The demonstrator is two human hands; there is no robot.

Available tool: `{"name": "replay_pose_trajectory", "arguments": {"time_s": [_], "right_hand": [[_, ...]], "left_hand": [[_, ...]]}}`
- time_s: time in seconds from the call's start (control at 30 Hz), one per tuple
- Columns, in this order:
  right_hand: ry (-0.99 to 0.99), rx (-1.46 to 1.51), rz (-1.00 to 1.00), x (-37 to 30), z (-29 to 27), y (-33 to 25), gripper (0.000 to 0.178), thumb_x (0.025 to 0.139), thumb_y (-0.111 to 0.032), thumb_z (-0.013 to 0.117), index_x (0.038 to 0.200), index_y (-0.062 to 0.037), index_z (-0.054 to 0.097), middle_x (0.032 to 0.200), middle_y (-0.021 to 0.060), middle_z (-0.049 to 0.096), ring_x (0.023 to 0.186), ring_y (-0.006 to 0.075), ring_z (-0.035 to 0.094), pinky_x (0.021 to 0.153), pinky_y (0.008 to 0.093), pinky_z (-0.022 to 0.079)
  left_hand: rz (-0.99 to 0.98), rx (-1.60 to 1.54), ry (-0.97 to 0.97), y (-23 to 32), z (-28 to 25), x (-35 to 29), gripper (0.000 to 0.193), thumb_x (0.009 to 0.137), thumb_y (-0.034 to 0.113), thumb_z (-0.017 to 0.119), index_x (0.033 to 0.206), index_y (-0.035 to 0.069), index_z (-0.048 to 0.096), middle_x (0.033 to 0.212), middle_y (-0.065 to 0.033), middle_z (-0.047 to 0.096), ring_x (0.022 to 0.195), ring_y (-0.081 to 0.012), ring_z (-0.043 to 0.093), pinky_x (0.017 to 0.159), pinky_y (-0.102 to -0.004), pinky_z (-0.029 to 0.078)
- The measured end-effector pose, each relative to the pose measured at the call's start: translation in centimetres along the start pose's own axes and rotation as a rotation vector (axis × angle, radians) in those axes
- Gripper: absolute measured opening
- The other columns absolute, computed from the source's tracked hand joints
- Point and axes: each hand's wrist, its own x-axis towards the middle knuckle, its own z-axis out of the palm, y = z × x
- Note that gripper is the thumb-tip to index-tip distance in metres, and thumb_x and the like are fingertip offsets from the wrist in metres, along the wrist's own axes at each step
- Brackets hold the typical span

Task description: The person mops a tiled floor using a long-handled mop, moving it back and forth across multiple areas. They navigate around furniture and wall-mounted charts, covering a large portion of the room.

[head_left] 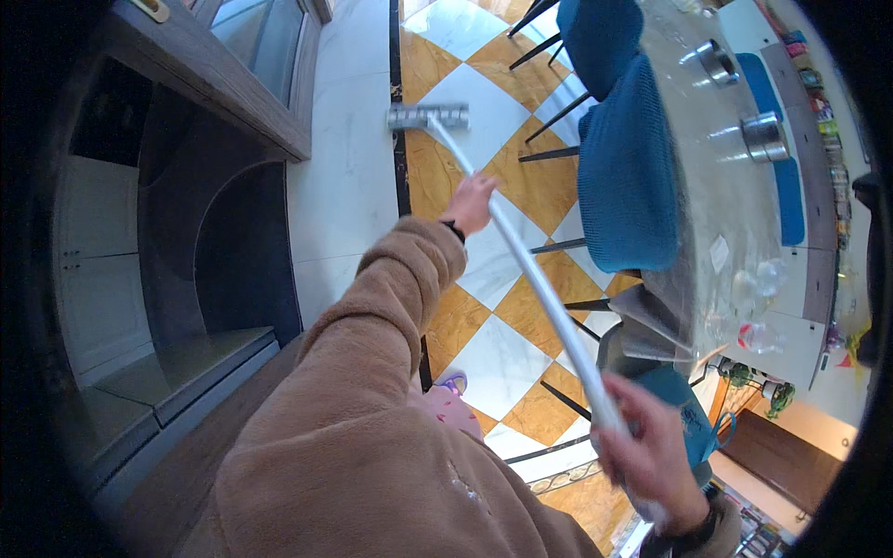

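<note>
Flat mop (517, 242), pole (544, 284) slanting diagonally — head (445, 116) pointing forward-left

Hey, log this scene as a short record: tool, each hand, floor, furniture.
Tool: flat mop, its pale pole slanting down to a grey mop head over the dark border strip
Left hand: grips the pole, nearer the mop head
Right hand: grips the pole farther up; blurred
Floor: ochre and white checkered tiles
Furniture: blue chairs beside a table bearing two metal containers
</note>
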Motion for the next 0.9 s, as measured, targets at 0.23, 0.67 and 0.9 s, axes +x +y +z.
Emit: {"name": "replay_pose_trajectory", "arguments": {"time_s": [0.23,0.67,0.9], "right_hand": [[0.079,0.118,-0.171,28.0,1.4,-9.9,0.055,0.082,-0.001,0.057,0.136,0.0016,0.05,0.069,0.007,0.056,0.045,0.0138,0.057,0.034,0.0288,0.041],[-0.069,-0.016,-0.063,16.0,4.8,7.5,0.068,0.089,-0.004,0.053,0.153,-0.0071,0.029,0.075,0.0121,0.061,0.049,0.0169,0.058,0.046,0.0322,0.049],[-0.148,-0.257,0.139,-12.9,0.9,22.4,0.071,0.09,-0.011,0.057,0.155,-0.0129,0.026,0.085,0.021,0.065,0.076,0.0307,0.068,0.072,0.0425,0.054]], "left_hand": [[0.188,-0.054,0.101,-1.1,-8.0,11.7,0.065,0.07,0.005,0.078,0.13,0.017,0.055,0.146,-0.02,0.045,0.141,-0.0474,0.03,0.118,-0.0498,0.029],[0.321,0.13,-0.306,-1.3,-2.2,1.1,0.062,0.087,-0.009,0.046,0.141,0.02,0.051,0.149,-0.0142,0.044,0.145,-0.036,0.03,0.117,-0.0538,0.027],[0.31,-0.011,-0.652,8.8,11.1,-18.0,0.06,0.087,0.003,0.058,0.142,0.025,0.05,0.15,-0.0118,0.043,0.146,-0.0357,0.029,0.116,-0.0629,0.016]]}}
